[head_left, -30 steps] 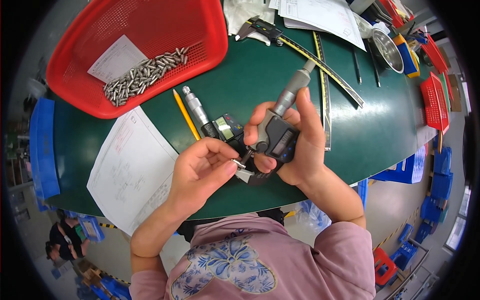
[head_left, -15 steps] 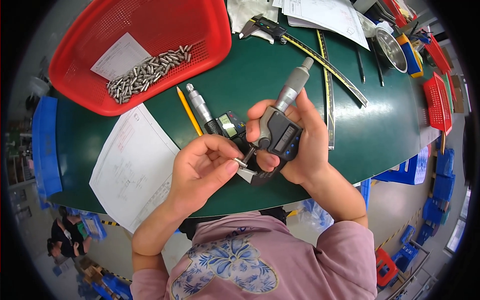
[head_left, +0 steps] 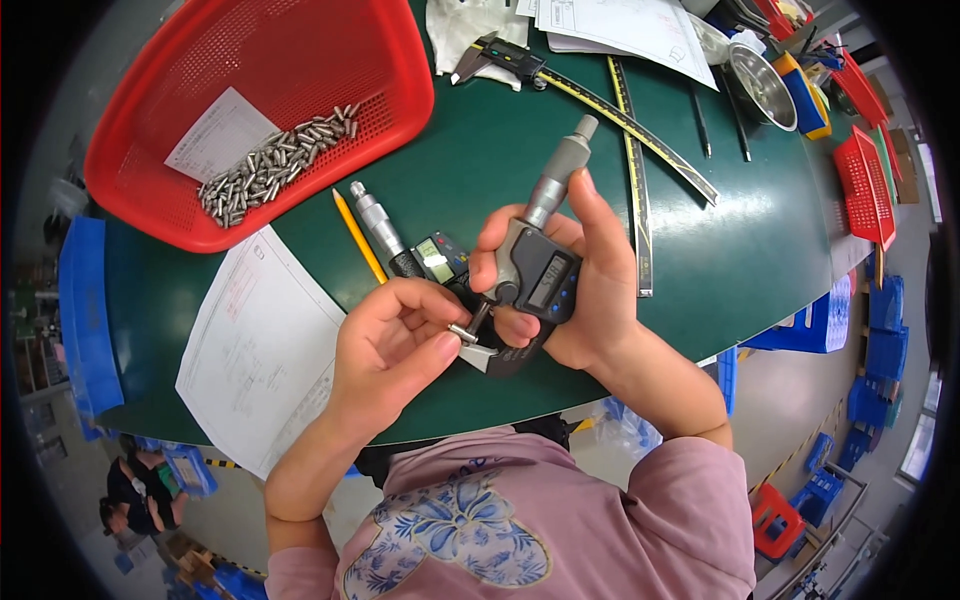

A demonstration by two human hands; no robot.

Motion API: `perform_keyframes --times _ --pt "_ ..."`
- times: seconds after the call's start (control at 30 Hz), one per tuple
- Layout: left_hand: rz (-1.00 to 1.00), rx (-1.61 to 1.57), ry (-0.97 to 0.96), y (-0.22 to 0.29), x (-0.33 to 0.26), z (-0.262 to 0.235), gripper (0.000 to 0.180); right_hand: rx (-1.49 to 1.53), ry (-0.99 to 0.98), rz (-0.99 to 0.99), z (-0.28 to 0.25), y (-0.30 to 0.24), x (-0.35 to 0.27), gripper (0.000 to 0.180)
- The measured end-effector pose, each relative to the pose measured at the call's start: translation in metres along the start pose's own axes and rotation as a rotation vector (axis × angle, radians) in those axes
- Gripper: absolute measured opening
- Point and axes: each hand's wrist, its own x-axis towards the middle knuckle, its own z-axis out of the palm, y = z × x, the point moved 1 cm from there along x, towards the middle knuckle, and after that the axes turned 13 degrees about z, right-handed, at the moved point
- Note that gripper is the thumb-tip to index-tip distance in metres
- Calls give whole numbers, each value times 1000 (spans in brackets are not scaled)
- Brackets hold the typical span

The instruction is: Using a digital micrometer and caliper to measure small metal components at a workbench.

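My right hand [head_left: 595, 270] is wrapped round a digital micrometer [head_left: 541, 270], its thimble pointing up and away. Between the thumb and fingertips of my left hand [head_left: 390, 345] is a small shiny metal pin [head_left: 462, 333]. The pin sits at the micrometer's jaws, beside the spindle tip; whether both measuring faces touch it I cannot tell. Just beyond my left hand, a second digital micrometer [head_left: 380, 222] lies on the green table, partly hidden by my hands. A yellow pencil [head_left: 358, 235] rests alongside it.
A red perforated basket [head_left: 400, 60] at the far left holds many similar metal pins [head_left: 270, 170] and a paper slip. A drawing sheet [head_left: 255, 340] lies left of my hands. Farther off are a digital caliper [head_left: 515, 62], a steel ruler [head_left: 640, 220], papers [head_left: 630, 30] and a metal bowl [head_left: 765, 90].
The whole view has shifted slightly, so the table things appear a little farther left. My hands keep the same grips on the pin and the micrometer.
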Motion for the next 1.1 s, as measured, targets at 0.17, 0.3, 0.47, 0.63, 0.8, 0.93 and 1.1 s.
perform_keyframes --times 0.17,0.3,0.47,0.63,0.8,0.93,1.1 --pt "-48 0 4 1 -1 -2 15 -82 -3 3 3 0 0 65" --pt "-27 104 4 6 9 -1 11 14 11 -24 -1 0 -5 67" --pt "461 940 142 20 65 -47 10 -34 21 -13 5 0 -5 70" --pt "586 1231 239 20 110 -79 13 -10 56 -25 8 6 -8 68" --pt "717 1652 279 43 95 -105 11 -5 74 -55 5 3 -11 66" --pt "610 2269 281 76 61 -149 12 -53 90 -62 6 5 -9 65" --pt "596 2446 171 73 63 -155 5 -74 96 -57 3 4 -3 64"
